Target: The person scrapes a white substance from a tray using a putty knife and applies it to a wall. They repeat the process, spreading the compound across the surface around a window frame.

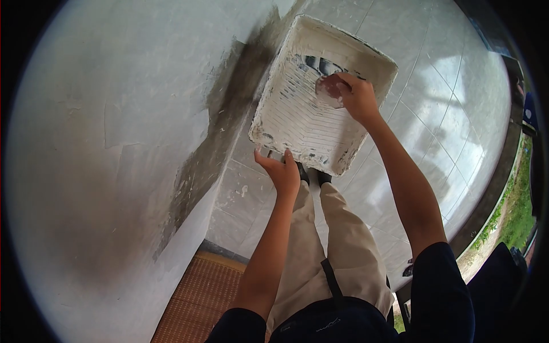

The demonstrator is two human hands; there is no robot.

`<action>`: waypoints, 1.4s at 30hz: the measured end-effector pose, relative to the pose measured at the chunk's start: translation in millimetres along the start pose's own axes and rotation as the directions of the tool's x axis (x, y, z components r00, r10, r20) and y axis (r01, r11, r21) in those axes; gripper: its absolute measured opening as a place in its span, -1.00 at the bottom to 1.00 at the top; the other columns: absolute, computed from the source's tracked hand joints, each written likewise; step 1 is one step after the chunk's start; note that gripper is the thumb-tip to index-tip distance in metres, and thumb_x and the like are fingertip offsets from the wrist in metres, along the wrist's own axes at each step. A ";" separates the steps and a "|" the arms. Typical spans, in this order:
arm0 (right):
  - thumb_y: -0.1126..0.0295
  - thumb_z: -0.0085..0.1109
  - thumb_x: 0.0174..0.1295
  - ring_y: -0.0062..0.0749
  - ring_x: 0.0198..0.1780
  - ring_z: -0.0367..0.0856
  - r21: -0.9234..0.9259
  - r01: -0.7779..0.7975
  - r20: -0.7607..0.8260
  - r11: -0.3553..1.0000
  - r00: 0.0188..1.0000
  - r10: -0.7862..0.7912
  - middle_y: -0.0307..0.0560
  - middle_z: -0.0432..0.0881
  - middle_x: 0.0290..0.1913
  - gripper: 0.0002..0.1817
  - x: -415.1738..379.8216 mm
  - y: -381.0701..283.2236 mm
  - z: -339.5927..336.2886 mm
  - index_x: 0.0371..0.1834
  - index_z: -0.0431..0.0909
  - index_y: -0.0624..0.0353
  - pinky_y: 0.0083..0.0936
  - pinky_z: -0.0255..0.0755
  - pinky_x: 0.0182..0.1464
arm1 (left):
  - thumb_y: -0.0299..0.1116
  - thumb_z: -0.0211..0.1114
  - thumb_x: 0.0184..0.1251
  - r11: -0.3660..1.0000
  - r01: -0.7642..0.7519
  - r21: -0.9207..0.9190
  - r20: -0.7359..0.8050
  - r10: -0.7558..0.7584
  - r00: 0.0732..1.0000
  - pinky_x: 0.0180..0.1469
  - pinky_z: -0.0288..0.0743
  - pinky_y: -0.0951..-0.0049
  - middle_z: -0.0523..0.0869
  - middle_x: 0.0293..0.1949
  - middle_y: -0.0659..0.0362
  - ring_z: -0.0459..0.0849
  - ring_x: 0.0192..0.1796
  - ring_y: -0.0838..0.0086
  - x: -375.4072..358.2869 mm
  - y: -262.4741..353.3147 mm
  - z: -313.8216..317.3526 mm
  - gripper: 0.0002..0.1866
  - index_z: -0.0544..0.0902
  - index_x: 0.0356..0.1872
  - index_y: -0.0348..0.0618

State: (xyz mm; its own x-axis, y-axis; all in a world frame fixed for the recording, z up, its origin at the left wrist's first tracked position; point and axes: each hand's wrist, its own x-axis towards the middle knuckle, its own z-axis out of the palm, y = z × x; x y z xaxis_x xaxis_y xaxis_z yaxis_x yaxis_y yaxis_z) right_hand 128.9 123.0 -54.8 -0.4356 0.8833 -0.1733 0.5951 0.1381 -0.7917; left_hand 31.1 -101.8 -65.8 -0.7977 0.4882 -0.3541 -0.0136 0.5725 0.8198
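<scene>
A white-caked paint tray (300, 108) with a ribbed slope is tilted in front of me, overlapping the floor in this view. My left hand (280, 173) grips its near edge at the left corner, thumb at the rim and fingers partly hidden beneath. Over the deeper end, my right hand (359, 98) is closed on a flat reddish-brown piece (328, 87) smeared with white, whose exact kind I cannot tell. Dark bare patches (320, 64) show in the tray's white coating just beyond that piece.
To the left stands a wall (114, 143) with a rough, dark unpainted strip (229, 108) along its lower part. Grey floor tiles (434, 108) stretch to the right. A brown woven panel (200, 291) lies at lower left, and grass (514, 211) shows beyond the floor's edge.
</scene>
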 end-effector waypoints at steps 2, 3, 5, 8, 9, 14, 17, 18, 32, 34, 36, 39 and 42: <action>0.47 0.14 0.23 0.14 -0.18 0.69 -0.020 -0.024 -0.031 1.000 0.999 0.023 0.18 0.73 -0.21 -0.71 16.4 15.3 -5.6 0.01 0.66 0.16 -0.20 0.55 -0.08 | -0.62 0.18 0.28 1.000 -0.004 -0.012 0.010 0.004 1.000 0.54 0.01 0.01 0.02 0.37 -0.36 0.18 0.44 -0.03 -1.8 -3.9 -0.9 -0.23 -0.13 0.38 -0.35; 0.42 0.15 0.25 0.15 -0.16 0.69 -0.040 -0.048 -0.068 0.998 0.997 0.046 0.21 0.72 -0.18 -0.69 24.3 22.5 -7.5 0.05 0.65 0.16 -0.21 0.54 -0.03 | -0.62 0.18 0.28 1.000 -0.010 -0.025 0.024 0.011 1.000 0.55 0.00 0.02 0.00 0.39 -0.37 0.14 0.47 -0.03 -2.6 -5.4 -0.9 -0.23 -0.14 0.38 -0.35; 0.41 0.14 0.26 0.16 -0.13 0.68 -0.033 -0.057 -0.058 0.998 0.997 0.055 0.22 0.72 -0.17 -0.68 39.2 33.0 -8.4 0.07 0.64 0.15 -0.20 0.53 0.00 | -0.63 0.17 0.28 1.000 0.011 -0.029 0.035 -0.010 0.999 0.55 -0.01 0.02 -0.02 0.40 -0.37 0.10 0.49 -0.03 -4.2 -4.9 -0.7 -0.22 -0.15 0.38 -0.35; 0.40 0.13 0.26 0.15 -0.09 0.68 -0.057 -0.058 -0.025 0.997 0.998 0.057 0.23 0.72 -0.15 -0.66 54.4 41.3 -4.7 0.10 0.63 0.14 -0.20 0.52 0.04 | -0.61 0.17 0.29 0.999 0.031 -0.026 0.043 -0.030 0.999 0.54 0.01 0.01 -0.01 0.40 -0.37 0.11 0.47 -0.09 -5.7 -1.8 0.1 -0.22 -0.15 0.38 -0.37; 0.40 0.14 0.26 0.15 -0.07 0.68 -0.089 -0.050 -0.004 0.995 0.999 0.050 0.22 0.72 -0.14 -0.65 57.5 42.0 -3.1 0.11 0.63 0.13 -0.21 0.51 0.05 | -0.58 0.17 0.31 0.999 0.028 -0.021 0.041 -0.027 0.999 0.51 0.05 -0.01 0.01 0.38 -0.36 0.17 0.43 -0.14 -5.5 -2.1 0.5 -0.23 -0.14 0.38 -0.39; 0.39 0.15 0.26 0.11 -0.06 0.69 -0.097 -0.075 0.057 0.992 0.995 0.081 0.20 0.73 -0.12 -0.64 67.3 41.2 -1.4 0.13 0.62 0.11 -0.22 0.51 0.06 | -0.58 0.18 0.30 1.000 -0.026 0.001 0.043 0.026 0.999 0.53 -0.02 -0.02 0.01 0.38 -0.41 0.11 0.47 -0.19 1.1 -11.3 0.7 -0.21 -0.16 0.39 -0.37; 0.38 0.15 0.27 0.10 -0.06 0.69 -0.094 -0.058 0.093 0.994 0.993 0.067 0.19 0.72 -0.10 -0.64 69.7 50.1 6.3 0.14 0.62 0.11 -0.23 0.51 0.07 | -0.59 0.18 0.31 1.000 -0.006 -0.029 0.051 0.008 0.999 0.54 -0.08 -0.03 -0.02 0.40 -0.45 0.06 0.50 -0.21 4.1 -9.6 2.3 -0.21 -0.17 0.39 -0.35; 0.38 0.15 0.28 0.10 -0.06 0.69 -0.111 -0.018 0.101 0.994 0.994 0.029 0.19 0.72 -0.10 -0.64 69.6 48.1 8.2 0.15 0.62 0.10 -0.24 0.52 0.07 | -0.59 0.18 0.31 0.997 0.019 -0.070 0.058 -0.015 0.998 0.55 -0.11 -0.04 -0.04 0.41 -0.47 0.04 0.52 -0.22 5.1 -7.3 2.6 -0.21 -0.18 0.39 -0.34; 0.38 0.19 0.27 0.06 -0.05 0.70 -0.089 -0.042 0.167 0.995 0.984 0.057 0.19 0.72 -0.07 -0.64 47.2 40.4 25.7 0.13 0.63 0.15 -0.29 0.51 0.11 | -0.59 0.19 0.31 0.991 0.089 -0.102 0.049 -0.084 0.995 0.54 -0.13 0.00 -0.08 0.42 -0.50 0.06 0.51 -0.17 3.4 5.4 8.3 -0.19 -0.19 0.40 -0.30; 0.39 0.19 0.26 0.06 -0.04 0.70 -0.074 -0.056 0.157 0.996 0.985 0.067 0.21 0.72 -0.06 -0.64 43.2 33.2 26.7 0.12 0.63 0.16 -0.28 0.51 0.11 | -0.59 0.19 0.31 0.992 0.090 -0.086 0.037 -0.087 0.996 0.54 -0.12 0.01 -0.07 0.42 -0.50 0.06 0.50 -0.16 3.3 5.0 7.3 -0.19 -0.19 0.40 -0.30; 0.40 0.20 0.25 0.08 -0.02 0.69 -0.047 -0.127 0.213 0.991 0.968 0.134 0.22 0.71 -0.05 -0.64 41.5 27.3 22.9 0.12 0.63 0.17 -0.26 0.50 0.12 | -0.58 0.20 0.30 0.987 0.105 -0.123 0.041 -0.101 0.994 0.53 -0.10 0.03 -0.06 0.42 -0.49 0.07 0.50 -0.15 2.8 4.5 8.0 -0.18 -0.19 0.40 -0.30; 0.41 0.20 0.24 0.11 -0.01 0.68 -0.076 -0.090 0.160 0.993 0.982 0.102 0.22 0.70 -0.04 -0.64 30.6 26.1 29.7 0.11 0.63 0.19 -0.24 0.50 0.12 | -0.58 0.20 0.30 0.990 0.065 -0.125 0.035 -0.061 0.998 0.53 -0.09 0.04 -0.06 0.42 -0.49 0.08 0.50 -0.15 4.2 1.1 8.4 -0.18 -0.19 0.40 -0.30; 0.42 0.19 0.24 0.13 0.00 0.67 -0.001 -0.115 0.137 0.993 0.984 0.114 0.24 0.70 -0.04 -0.65 25.7 34.6 31.3 0.10 0.64 0.19 -0.24 0.50 0.11 | -0.57 0.20 0.31 0.977 0.079 -0.197 0.057 -0.069 0.996 0.54 -0.12 0.03 -0.08 0.43 -0.51 0.04 0.52 -0.18 4.2 0.5 6.4 -0.18 -0.20 0.40 -0.30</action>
State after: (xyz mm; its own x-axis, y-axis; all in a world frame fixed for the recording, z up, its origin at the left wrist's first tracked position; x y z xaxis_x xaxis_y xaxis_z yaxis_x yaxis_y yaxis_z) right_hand 117.3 136.5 -105.0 -0.4534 0.8233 -0.3414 0.6422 0.0363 -0.7657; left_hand 31.6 -95.3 -69.8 -0.7588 0.4843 -0.4355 -0.1953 0.4687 0.8615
